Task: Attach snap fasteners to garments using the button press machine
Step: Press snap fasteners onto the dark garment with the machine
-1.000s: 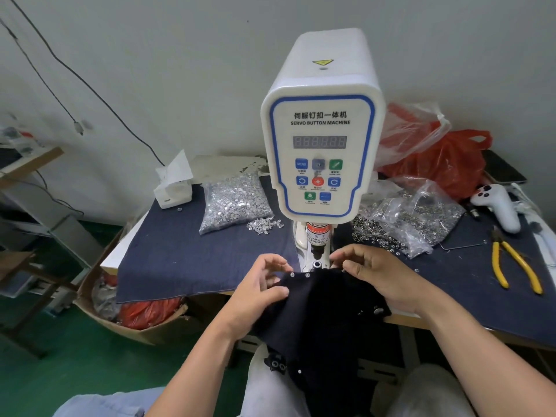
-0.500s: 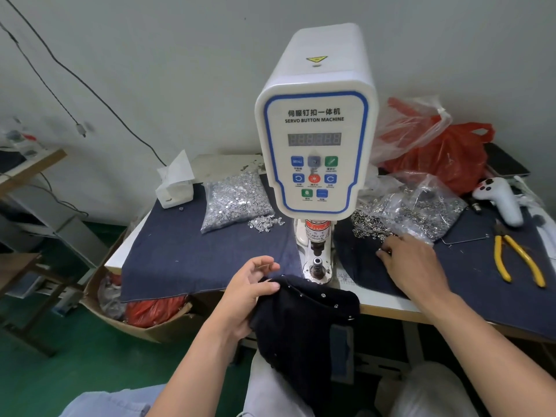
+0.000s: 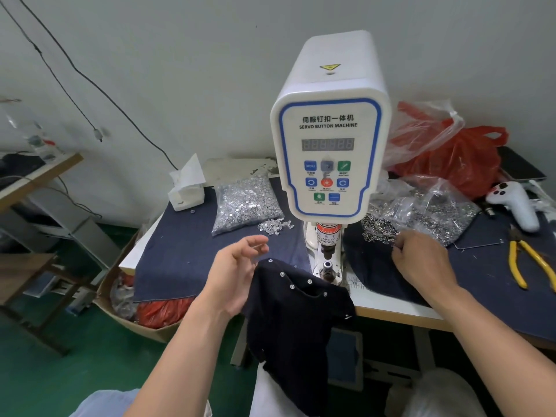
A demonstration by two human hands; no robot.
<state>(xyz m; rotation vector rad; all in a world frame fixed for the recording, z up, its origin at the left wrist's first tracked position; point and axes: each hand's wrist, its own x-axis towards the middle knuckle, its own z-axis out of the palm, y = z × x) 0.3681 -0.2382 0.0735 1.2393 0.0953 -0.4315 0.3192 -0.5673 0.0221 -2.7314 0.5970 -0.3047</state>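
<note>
Head view: a white servo button machine (image 3: 329, 127) stands at the centre of the frame on a table (image 3: 397, 311) covered with dark blue denim cloth (image 3: 180, 260). Below its control panel sits the lower die (image 3: 328, 270).

A dark navy garment (image 3: 298, 320) hangs off the table's front edge at lower centre, just beside the die, with 5 silver snaps (image 3: 291, 286) showing along its upper edge.

The left hand (image 3: 233, 278) touches the garment's left side, fingers spread and relaxed.

The right hand (image 3: 421, 260), right of the machine, reaches into loose metal ring fasteners (image 3: 379, 228) spilled from a clear bag (image 3: 433, 206); its fingers curl downward, but I cannot tell whether they pinch one.

Another bag of silver fasteners (image 3: 245, 203) lies left of the machine. Yellow pliers (image 3: 529, 263) lie at the right edge.
</note>
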